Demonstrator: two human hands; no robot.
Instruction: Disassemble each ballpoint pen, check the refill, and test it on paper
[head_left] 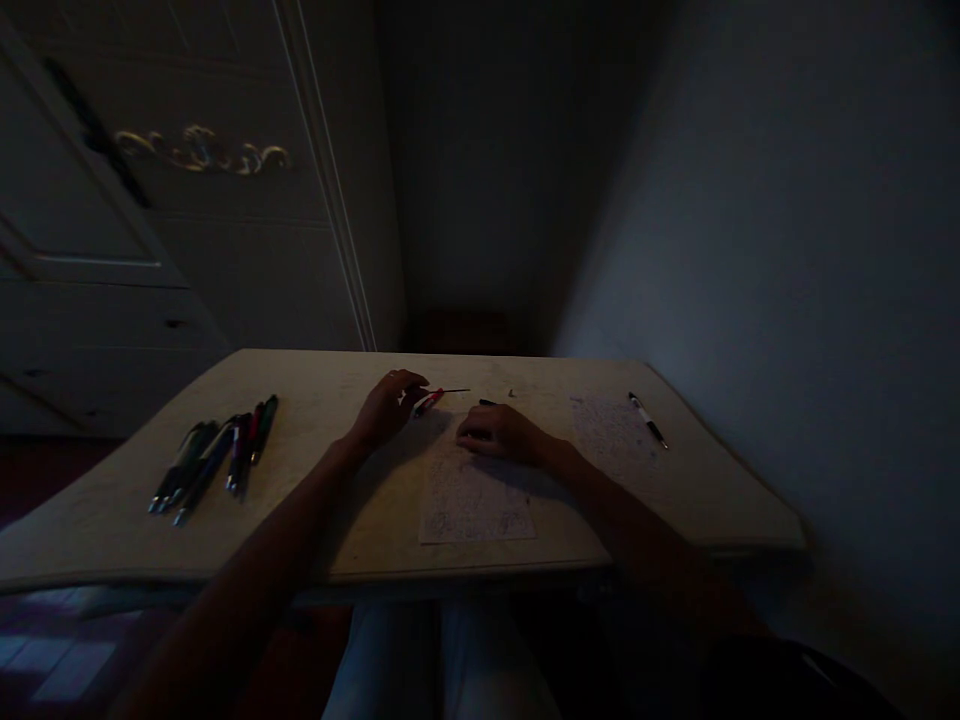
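My left hand (391, 405) is over the table's middle, its fingers bent and spread apart. Beside its fingertips lies a slim red and black tool or pen (430, 403) with a thin dark rod pointing right; dim light hides its exact kind. My right hand (499, 433) rests on the upper part of a printed paper sheet (472, 500), fingers curled inward. Just behind its knuckles a short dark piece (487, 402) shows; whether the fingers grip it is hidden. A small bit (511, 393) lies further back on the table.
Several pens (202, 460) lie in a group on the table (315, 560) at left. To the right are a second printed sheet (611, 430) and a white and black pen (648, 420). A wall (810, 300) borders the right side, a cabinet (247, 270) the left. The room is dim.
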